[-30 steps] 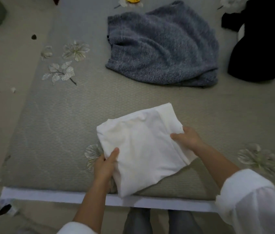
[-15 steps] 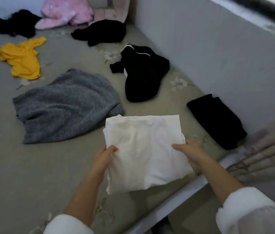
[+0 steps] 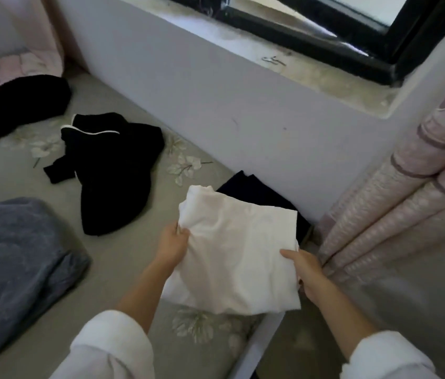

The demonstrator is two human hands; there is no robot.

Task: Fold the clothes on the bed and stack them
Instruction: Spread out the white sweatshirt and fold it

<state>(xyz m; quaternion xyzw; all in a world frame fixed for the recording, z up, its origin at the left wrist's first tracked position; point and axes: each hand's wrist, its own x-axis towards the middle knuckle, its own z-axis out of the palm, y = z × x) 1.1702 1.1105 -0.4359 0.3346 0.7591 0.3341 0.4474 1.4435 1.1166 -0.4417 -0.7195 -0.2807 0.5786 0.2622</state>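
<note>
Folded white garment [image 3: 237,250] sits at the lower centre of the frame, held up over the near right corner of the bed [image 3: 123,258]. Its far edge overlaps a folded dark piece [image 3: 254,187] that lies on the bed against the wall [image 3: 216,110]. The left hand [image 3: 172,246] has its grip clamped on the left edge, thumb on top and fingers tucked under. The right hand [image 3: 307,273] has its grip closed on the lower right edge in the same way.

The cloth looks thin, light and limp: it sags between the two hands and its lower left corner droops. Carried by one edge alone, the fold would likely slip open. A hold on both sides, with fingers flat beneath the layers, seems the safest way to lower it square onto the dark piece, which I take to be the start of the stack. Whether the white piece is a T-shirt or something else is hard to tell while it is folded like this.

Left of centre, a black garment with white piping [image 3: 114,170] lies crumpled. A grey knit sweater [image 3: 11,263] fills the lower left, and another black garment [image 3: 22,101] lies in the upper left. All three are unfolded, so most of the task appears to remain.
</note>
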